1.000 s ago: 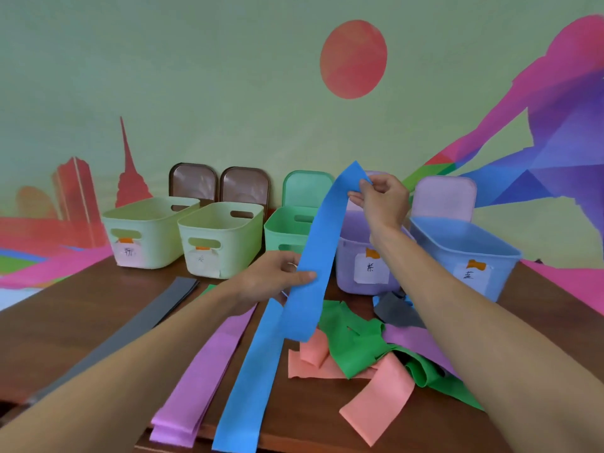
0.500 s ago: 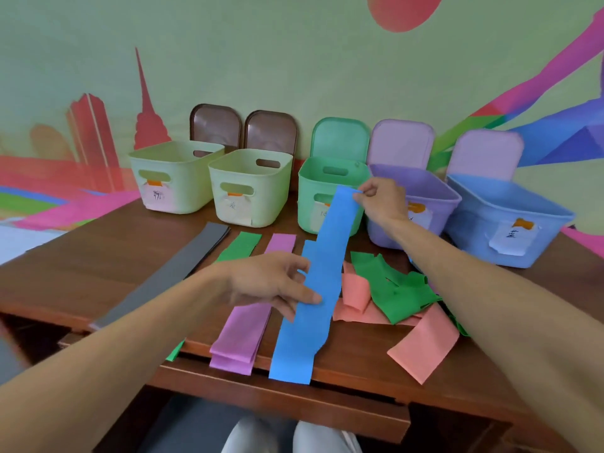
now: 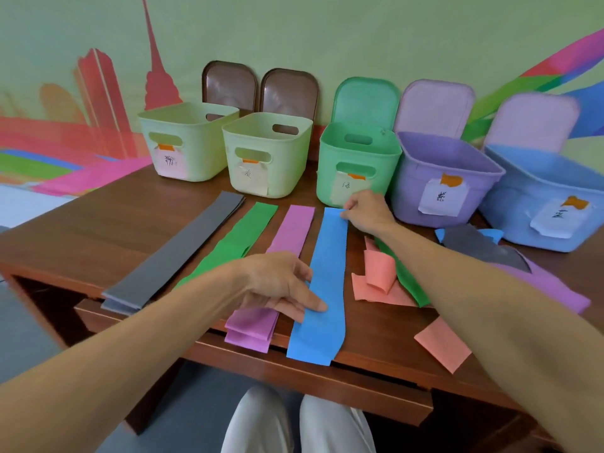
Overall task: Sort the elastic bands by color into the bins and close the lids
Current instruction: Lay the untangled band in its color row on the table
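A long blue band [image 3: 328, 276] lies flat on the wooden table [image 3: 98, 230], its near end hanging over the front edge. My right hand [image 3: 367, 212] pinches its far end, and my left hand [image 3: 281, 282] presses fingertips on its middle. To the left lie straightened purple [image 3: 291, 237], green [image 3: 242, 240] and grey [image 3: 176, 256] bands. A loose pile of salmon [image 3: 376, 276], green, grey [image 3: 474, 245] and purple bands sits under my right forearm. Behind stand two pale green bins [image 3: 186, 142], a green bin [image 3: 358, 165], a purple bin [image 3: 441, 181] and a blue bin [image 3: 539, 197], all open.
The bins' lids lean upright against the painted wall behind them: two brown lids [image 3: 258, 89], one green, two lilac. Each bin carries a paper label. A salmon band [image 3: 443, 344] overhangs the front table edge on the right. My knees [image 3: 294, 423] show below the table.
Both hands have lowered the blue band from the air and laid it flat on the table beside the purple band. The view has tilted downward.
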`<state>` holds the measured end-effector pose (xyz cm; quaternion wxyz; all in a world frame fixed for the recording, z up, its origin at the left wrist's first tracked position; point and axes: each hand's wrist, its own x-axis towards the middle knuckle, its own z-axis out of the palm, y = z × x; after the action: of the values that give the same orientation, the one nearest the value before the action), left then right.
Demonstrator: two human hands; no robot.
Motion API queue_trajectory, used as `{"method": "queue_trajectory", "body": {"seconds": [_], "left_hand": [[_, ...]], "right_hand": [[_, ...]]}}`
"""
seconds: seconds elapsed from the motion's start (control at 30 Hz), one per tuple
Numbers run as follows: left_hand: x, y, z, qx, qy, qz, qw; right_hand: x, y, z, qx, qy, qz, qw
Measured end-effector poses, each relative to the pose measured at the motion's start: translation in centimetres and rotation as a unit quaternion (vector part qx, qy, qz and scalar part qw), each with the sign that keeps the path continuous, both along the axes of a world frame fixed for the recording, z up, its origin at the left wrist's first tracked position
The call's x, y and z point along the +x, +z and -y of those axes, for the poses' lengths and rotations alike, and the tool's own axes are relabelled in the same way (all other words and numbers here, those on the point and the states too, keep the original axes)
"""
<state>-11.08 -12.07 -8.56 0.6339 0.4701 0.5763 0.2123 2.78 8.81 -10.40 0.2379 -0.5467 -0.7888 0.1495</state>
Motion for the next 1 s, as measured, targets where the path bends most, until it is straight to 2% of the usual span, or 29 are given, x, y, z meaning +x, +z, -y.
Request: {"method": "queue_trajectory", "body": {"seconds": [0.43, 0.57, 0.7, 0.83, 0.93, 1.0], "left_hand": [[1.0, 0.5, 1.0, 0.046, 0.044, -0.076, 0.995], [1.9, 0.9, 1.0, 0.083, 0.027, -0.186, 0.979], [2.1, 1.3, 1.2, 0.087, 0.013, -0.237, 0.968], [2.4, 1.6, 1.5, 0.145, -0.027, -0.361, 0.921], [2.9, 1.8, 1.1, 0.222, -0.075, -0.453, 0.86], [3.4, 1.8, 0.4, 0.269, -0.084, -0.455, 0.845]], "right_hand": [[-0.8, -1.3, -0.5, 0.006, -0.012, 0.008, 1.0], [-0.9, -1.2, -0.2, 0.025, -0.004, 0.033, 0.999], [-0.9, -1.1, 0.0, 0.04, 0.008, 0.074, 0.996], [-0.1, -0.3, 0.1, 0.053, 0.011, 0.073, 0.996], [1.2, 1.0, 0.3, 0.054, 0.024, 0.043, 0.997], [2.5, 2.1, 0.5, 0.048, 0.049, 0.041, 0.997]]}}
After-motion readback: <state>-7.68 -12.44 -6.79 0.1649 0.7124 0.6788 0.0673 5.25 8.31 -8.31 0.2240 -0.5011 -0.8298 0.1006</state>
